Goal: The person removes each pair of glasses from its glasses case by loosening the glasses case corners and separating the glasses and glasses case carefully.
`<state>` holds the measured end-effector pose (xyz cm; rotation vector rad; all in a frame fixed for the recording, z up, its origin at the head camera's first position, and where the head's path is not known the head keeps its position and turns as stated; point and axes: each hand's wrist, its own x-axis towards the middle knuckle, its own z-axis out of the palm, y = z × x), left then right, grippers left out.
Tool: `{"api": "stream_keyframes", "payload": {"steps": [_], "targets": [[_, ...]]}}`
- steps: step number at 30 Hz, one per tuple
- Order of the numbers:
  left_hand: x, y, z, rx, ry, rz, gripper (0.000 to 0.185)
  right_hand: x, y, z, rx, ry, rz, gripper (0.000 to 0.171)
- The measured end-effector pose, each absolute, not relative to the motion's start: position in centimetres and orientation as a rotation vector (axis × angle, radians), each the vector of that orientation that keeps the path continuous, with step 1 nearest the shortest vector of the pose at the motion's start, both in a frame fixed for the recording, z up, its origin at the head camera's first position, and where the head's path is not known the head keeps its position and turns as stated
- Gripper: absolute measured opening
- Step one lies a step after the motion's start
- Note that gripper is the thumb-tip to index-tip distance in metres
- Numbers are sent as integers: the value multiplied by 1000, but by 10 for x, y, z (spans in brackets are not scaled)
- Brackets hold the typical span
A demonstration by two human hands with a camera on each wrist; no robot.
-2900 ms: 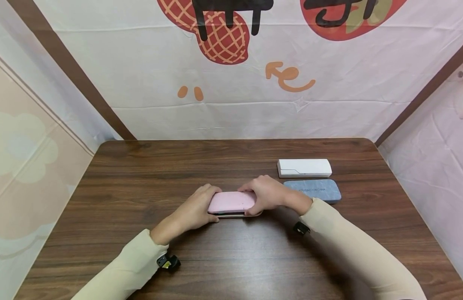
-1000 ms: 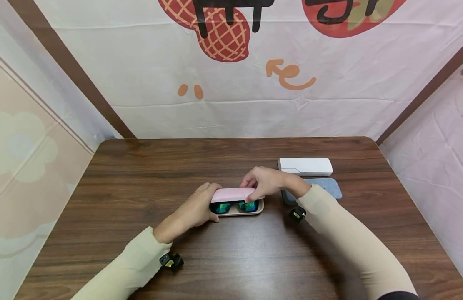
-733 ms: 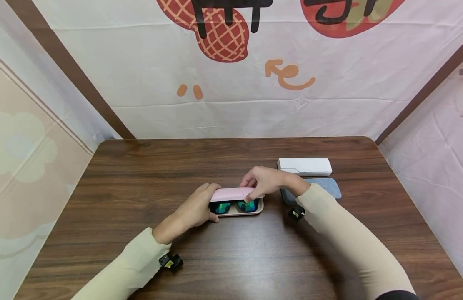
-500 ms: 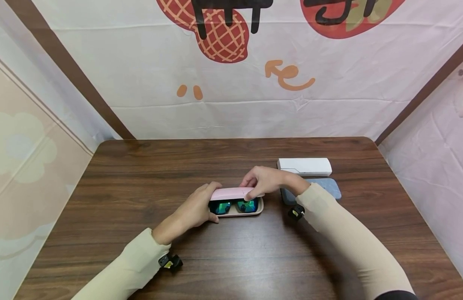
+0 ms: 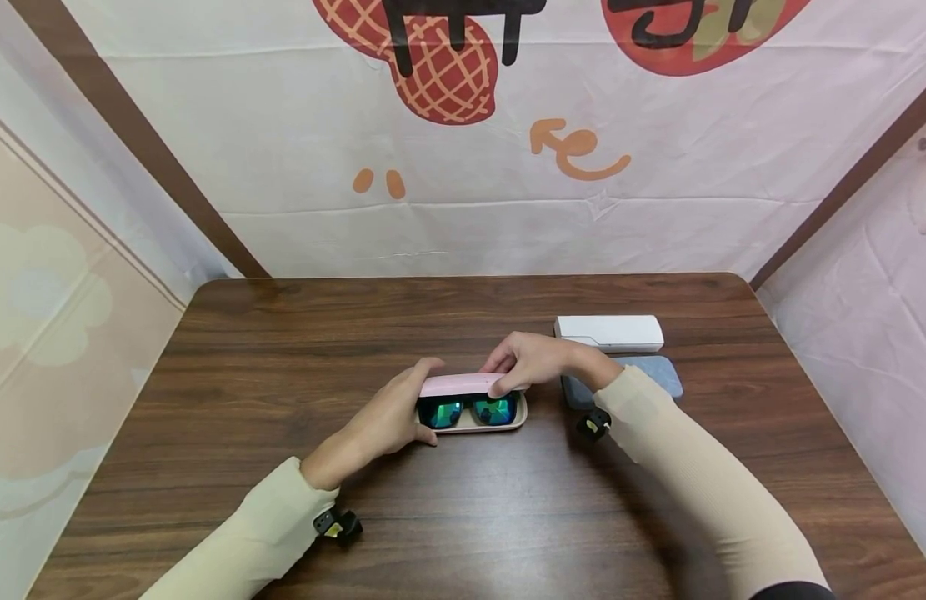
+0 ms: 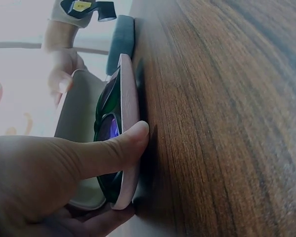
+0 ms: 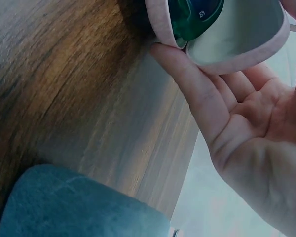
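Opening pink case [image 5: 470, 400] on table [image 5: 282, 350]: L hand [image 5: 391, 417] curled on base end, thumb at front rim. R hand [image 5: 530, 362] pinches lid edge, half raised. Sunglasses [image 5: 468, 412] between both thumbs. Keep base pinned, lift lid evenly; avoid touching lenses.

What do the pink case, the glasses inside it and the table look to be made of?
Pink case: probably a hard shell with matte leatherette skin; pale smooth lining.
Glasses: dark frame, likely plastic; mirrored green-blue lenses, glossy reflections.
Table: dark wood-grain surface, possibly laminate, with a low sheen.
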<state>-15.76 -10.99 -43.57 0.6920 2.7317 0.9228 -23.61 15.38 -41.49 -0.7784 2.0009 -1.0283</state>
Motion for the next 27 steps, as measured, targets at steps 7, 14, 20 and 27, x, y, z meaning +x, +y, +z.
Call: {"api": "stream_keyframes", "payload": {"steps": [7, 14, 20, 27], "targets": [[-157, -112, -437, 664, 2726, 963, 107, -236, 155, -417, -703, 2039, -1010, 36], [-156, -114, -435, 656, 2732, 966, 109, -236, 157, -417, -614, 2038, -1032, 40], [-154, -115, -434, 631, 2735, 949, 111, -235, 156, -419, -654, 2055, -1025, 43], [-151, -112, -435, 636, 2738, 898, 111, -229, 157, -419, -695, 2094, -998, 44]]}}
